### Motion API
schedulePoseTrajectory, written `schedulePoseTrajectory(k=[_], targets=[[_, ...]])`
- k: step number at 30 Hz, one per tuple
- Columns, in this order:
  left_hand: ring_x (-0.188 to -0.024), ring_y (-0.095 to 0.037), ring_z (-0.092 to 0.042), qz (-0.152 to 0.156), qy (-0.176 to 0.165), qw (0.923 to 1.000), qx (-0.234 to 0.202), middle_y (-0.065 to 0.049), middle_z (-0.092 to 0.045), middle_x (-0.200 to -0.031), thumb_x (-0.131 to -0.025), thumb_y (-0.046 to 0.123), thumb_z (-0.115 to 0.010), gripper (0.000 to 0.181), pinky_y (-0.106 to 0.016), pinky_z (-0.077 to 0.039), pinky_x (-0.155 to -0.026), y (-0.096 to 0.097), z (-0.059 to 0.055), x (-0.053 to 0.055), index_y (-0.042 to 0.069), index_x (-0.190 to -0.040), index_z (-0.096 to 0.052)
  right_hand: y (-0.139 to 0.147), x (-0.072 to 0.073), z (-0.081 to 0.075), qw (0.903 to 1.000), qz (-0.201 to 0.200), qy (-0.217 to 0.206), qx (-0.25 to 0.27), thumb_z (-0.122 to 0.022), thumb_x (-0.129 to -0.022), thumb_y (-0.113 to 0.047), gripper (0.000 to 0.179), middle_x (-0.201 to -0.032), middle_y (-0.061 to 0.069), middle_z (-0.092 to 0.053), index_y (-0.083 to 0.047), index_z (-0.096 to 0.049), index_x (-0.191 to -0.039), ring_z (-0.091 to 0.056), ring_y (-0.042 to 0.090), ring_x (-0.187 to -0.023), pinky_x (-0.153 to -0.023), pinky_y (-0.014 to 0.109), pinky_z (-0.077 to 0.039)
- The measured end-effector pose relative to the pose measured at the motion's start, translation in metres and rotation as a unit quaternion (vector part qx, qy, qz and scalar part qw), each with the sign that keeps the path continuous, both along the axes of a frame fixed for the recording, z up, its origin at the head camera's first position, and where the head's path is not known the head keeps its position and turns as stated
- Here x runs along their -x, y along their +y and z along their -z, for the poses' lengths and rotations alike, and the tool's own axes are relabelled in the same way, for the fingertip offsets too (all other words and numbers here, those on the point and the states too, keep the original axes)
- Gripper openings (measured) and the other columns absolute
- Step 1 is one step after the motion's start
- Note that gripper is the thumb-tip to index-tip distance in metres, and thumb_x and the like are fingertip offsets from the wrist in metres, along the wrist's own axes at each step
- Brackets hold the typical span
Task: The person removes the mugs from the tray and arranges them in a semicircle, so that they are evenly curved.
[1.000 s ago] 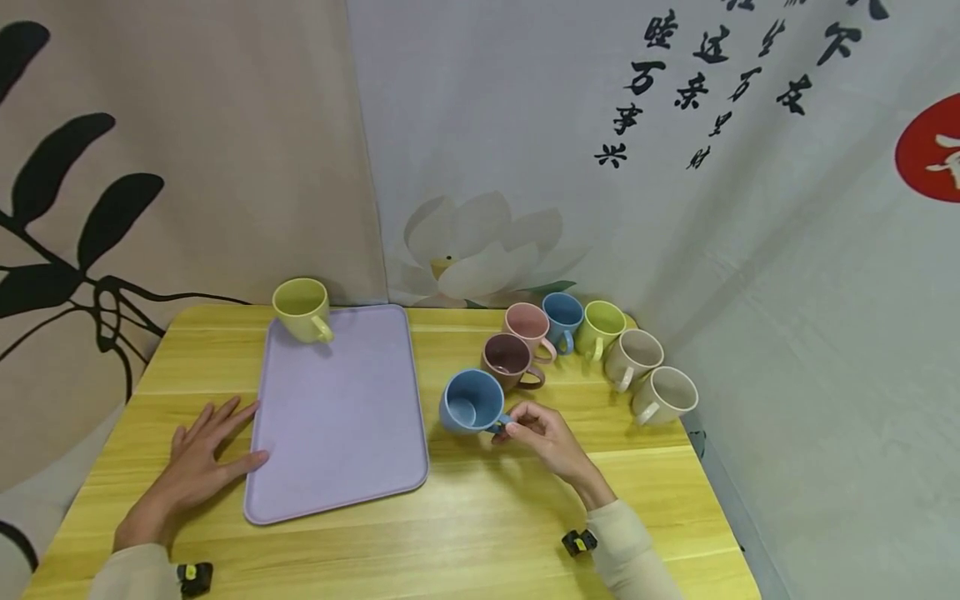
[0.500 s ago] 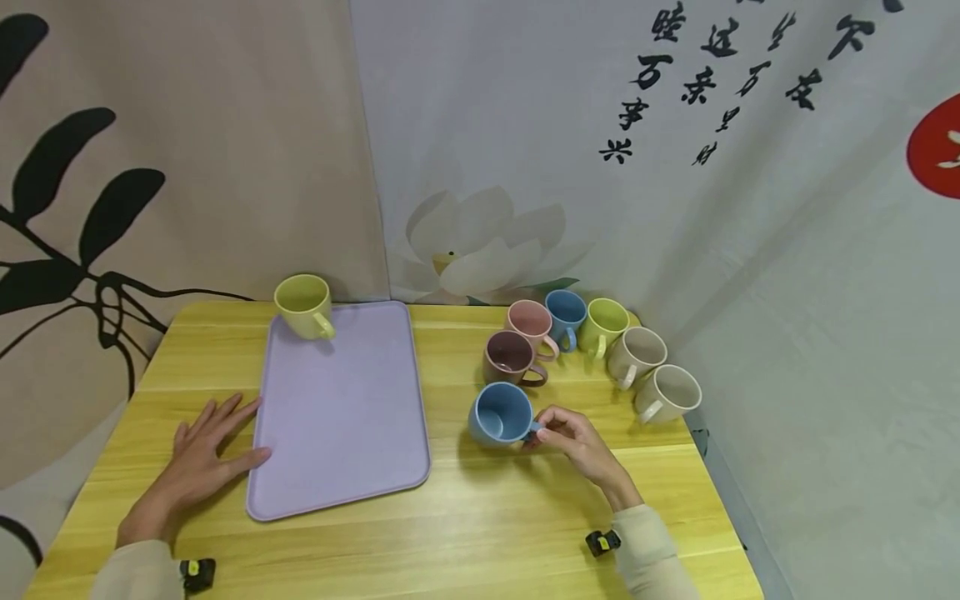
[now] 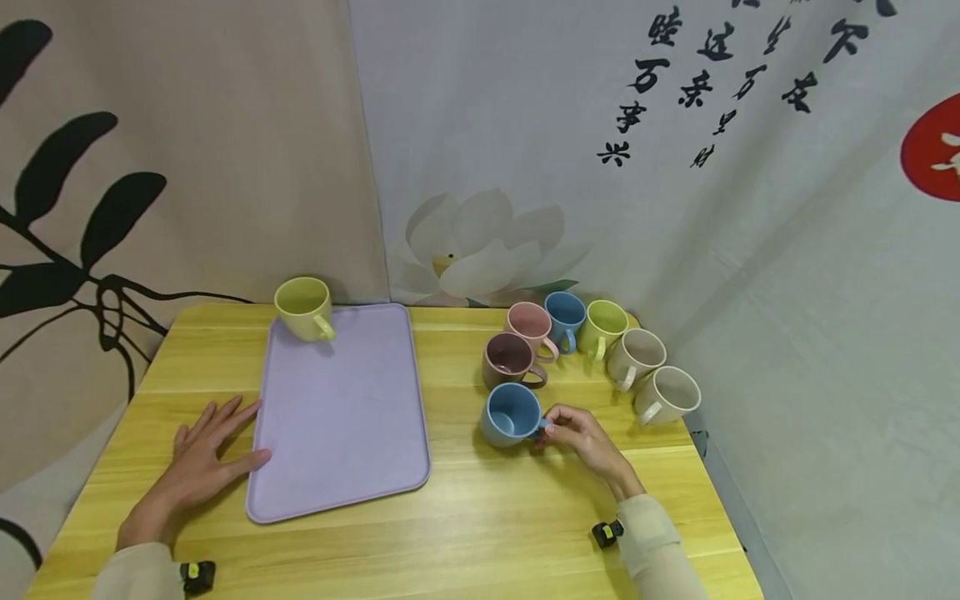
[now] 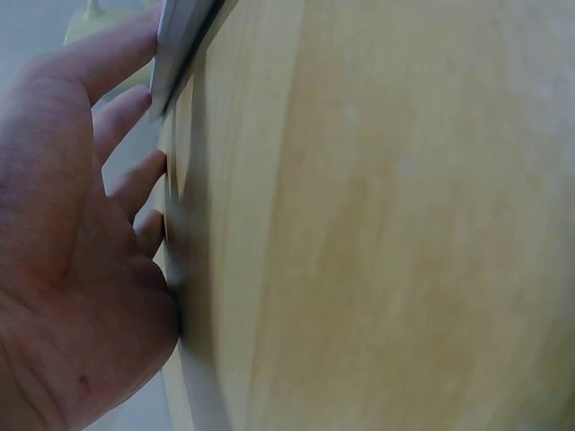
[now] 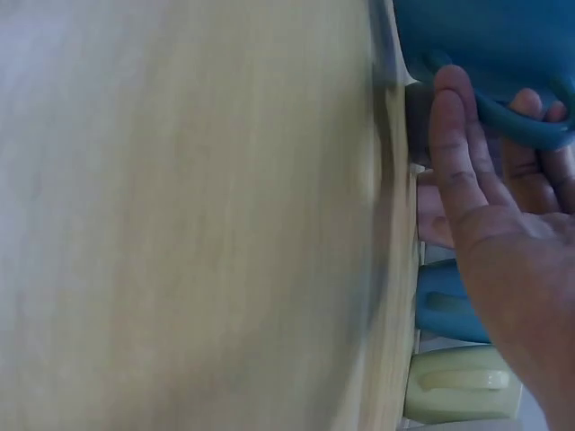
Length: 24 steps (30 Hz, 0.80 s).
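In the head view my right hand (image 3: 588,450) pinches the handle of a blue mug (image 3: 512,415), upright right of the tray and just in front of a dark maroon mug (image 3: 507,363). The right wrist view shows fingers at the blue handle (image 5: 530,130); whether the mug's base touches the table I cannot tell. My left hand (image 3: 197,468) lies with fingers spread at the left edge of a lilac tray (image 3: 341,425), thumb over its rim. Part of that tray edge (image 4: 184,45) shows in the left wrist view. A yellow-green mug (image 3: 302,312) stands at the tray's far left corner.
Behind the maroon mug are a pink mug (image 3: 528,323), another blue mug (image 3: 565,313) and a lime mug (image 3: 602,327). Two off-white mugs (image 3: 636,357) stand near the right table edge. A printed curtain (image 3: 480,150) hangs directly behind the wooden table (image 3: 450,542).
My right hand has moved the blue mug to the right, away from the tray and in front of the maroon mug. My left hand and the tray have stayed in place.
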<state>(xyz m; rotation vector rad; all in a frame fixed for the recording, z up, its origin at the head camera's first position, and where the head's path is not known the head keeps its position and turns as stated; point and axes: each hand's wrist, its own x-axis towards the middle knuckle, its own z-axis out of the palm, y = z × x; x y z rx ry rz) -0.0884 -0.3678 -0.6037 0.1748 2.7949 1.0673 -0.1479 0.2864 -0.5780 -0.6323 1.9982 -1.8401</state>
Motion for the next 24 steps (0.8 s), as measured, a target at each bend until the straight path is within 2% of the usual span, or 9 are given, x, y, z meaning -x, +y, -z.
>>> schedulePoseTrajectory(k=[6,12,24], targets=[[-0.169,-0.070,0.008,0.000,-0.004,1.0000,0.000,-0.035,-0.010,-0.186,-0.106,0.046,-0.076,0.093,-0.091,0.021,-0.125,0.000,0.000,-0.001,0.015,-0.180,-0.029,0.001,0.006,0.002,0.9999,0.007,0.002,-0.015,-0.059,-0.114,-0.006,0.027,-0.103,0.032,-0.073,0.021,-0.061,-0.110,-0.082,0.029,-0.093,-0.091,0.037,-0.068],[-0.169,-0.069,0.009,0.001,-0.006,1.0000,0.004,-0.034,-0.009,-0.187,-0.107,0.047,-0.075,0.093,-0.090,0.022,-0.125,0.000,-0.002,0.001,0.016,-0.180,-0.028,0.002,0.009,0.000,0.9996,0.016,0.004,-0.024,-0.059,-0.114,-0.007,0.029,-0.102,0.042,-0.069,0.022,-0.061,-0.111,-0.081,0.037,-0.090,-0.090,0.040,-0.069],[-0.168,-0.071,0.008,0.001,-0.001,1.0000,0.003,-0.035,-0.010,-0.186,-0.107,0.046,-0.076,0.092,-0.091,0.021,-0.124,0.000,-0.001,0.000,0.016,-0.180,-0.029,0.005,0.013,0.002,0.9989,0.033,0.009,-0.032,-0.058,-0.114,-0.008,0.029,-0.100,0.039,-0.069,0.020,-0.060,-0.110,-0.081,0.034,-0.089,-0.087,0.041,-0.070]])
